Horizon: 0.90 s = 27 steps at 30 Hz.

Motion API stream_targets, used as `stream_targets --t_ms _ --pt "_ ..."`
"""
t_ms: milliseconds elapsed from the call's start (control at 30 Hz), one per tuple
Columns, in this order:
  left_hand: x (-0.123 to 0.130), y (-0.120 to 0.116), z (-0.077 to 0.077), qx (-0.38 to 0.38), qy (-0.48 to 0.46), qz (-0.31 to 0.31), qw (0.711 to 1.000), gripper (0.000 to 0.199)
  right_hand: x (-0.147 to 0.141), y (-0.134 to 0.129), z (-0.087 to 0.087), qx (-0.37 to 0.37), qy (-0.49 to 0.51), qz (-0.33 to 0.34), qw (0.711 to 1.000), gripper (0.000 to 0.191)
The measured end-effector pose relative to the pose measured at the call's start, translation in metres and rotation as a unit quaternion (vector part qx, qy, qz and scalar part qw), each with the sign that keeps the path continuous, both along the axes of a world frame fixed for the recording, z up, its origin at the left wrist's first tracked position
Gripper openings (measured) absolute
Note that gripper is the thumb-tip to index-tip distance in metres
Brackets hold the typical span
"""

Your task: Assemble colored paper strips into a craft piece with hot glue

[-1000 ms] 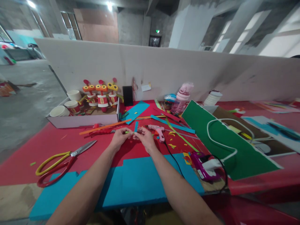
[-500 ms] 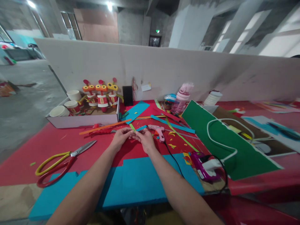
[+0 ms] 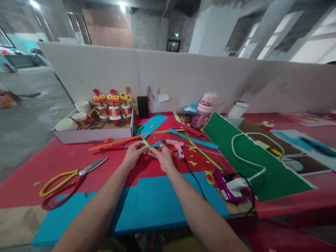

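My left hand (image 3: 134,153) and my right hand (image 3: 164,156) meet above the red tabletop, thumbs and fingers pinched close together. Between them, a short light-green paper strip (image 3: 146,142) sticks out toward the upper left at my left fingertips. A blue paper strip (image 3: 156,144) points to the upper right beside my right fingers. The two strips seem to come together at the fingertips, but the fingers cover that spot. Just right of my right hand lies a pink glue gun (image 3: 178,147), its nozzle side near the fingers.
Large scissors (image 3: 78,175) lie at left. Behind them, a white-edged box (image 3: 97,136) holds paper cups and several cup figures (image 3: 114,112). Blue board (image 3: 162,203) covers the front edge. At right are a purple power socket (image 3: 228,187), a green board (image 3: 244,164) and a pink bottle (image 3: 203,110).
The green strip has shifted slightly up and left, and more of it shows at the left fingertips. My left hand has moved a little; the right hand stays nearly in place.
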<state>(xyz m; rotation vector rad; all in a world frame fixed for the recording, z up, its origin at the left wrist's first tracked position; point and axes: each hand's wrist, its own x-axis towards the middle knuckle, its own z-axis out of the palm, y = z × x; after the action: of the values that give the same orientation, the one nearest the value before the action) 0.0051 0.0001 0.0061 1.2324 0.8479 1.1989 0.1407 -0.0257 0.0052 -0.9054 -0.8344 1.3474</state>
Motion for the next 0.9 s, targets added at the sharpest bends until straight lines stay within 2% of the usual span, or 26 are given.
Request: stream_targets --t_ms 133,267,367,467,633,767,900 --pt "0.001 -0.001 0.001 -0.019 0.024 -0.009 0.999 0.026 -0.001 0.0 0.0 0.011 0.01 -0.021 1.0 0.032" --pt "0.0 -0.001 0.0 -0.016 0.03 -0.007 0.999 0.026 -0.002 -0.001 0.0 0.014 0.005 0.008 1.0 0.032" --pt "0.001 0.0 0.0 -0.034 0.017 -0.018 0.999 0.025 -0.001 -0.001 0.0 0.042 -0.009 0.042 0.998 0.038" --pt "0.001 0.0 0.0 -0.038 0.009 -0.027 0.999 0.023 0.0 0.001 -0.003 0.067 -0.062 0.06 0.994 0.038" --pt "-0.001 -0.002 0.002 -0.03 0.005 -0.034 0.999 0.024 0.007 0.007 -0.007 0.09 -0.192 0.018 0.977 0.033" --pt "-0.002 -0.004 0.006 -0.042 -0.026 -0.057 0.997 0.024 0.011 0.007 -0.004 0.091 -0.236 0.012 0.967 0.033" --pt "0.0 -0.006 0.011 -0.068 -0.042 -0.071 0.994 0.023 0.012 0.006 -0.002 0.108 -0.266 -0.012 0.958 0.021"
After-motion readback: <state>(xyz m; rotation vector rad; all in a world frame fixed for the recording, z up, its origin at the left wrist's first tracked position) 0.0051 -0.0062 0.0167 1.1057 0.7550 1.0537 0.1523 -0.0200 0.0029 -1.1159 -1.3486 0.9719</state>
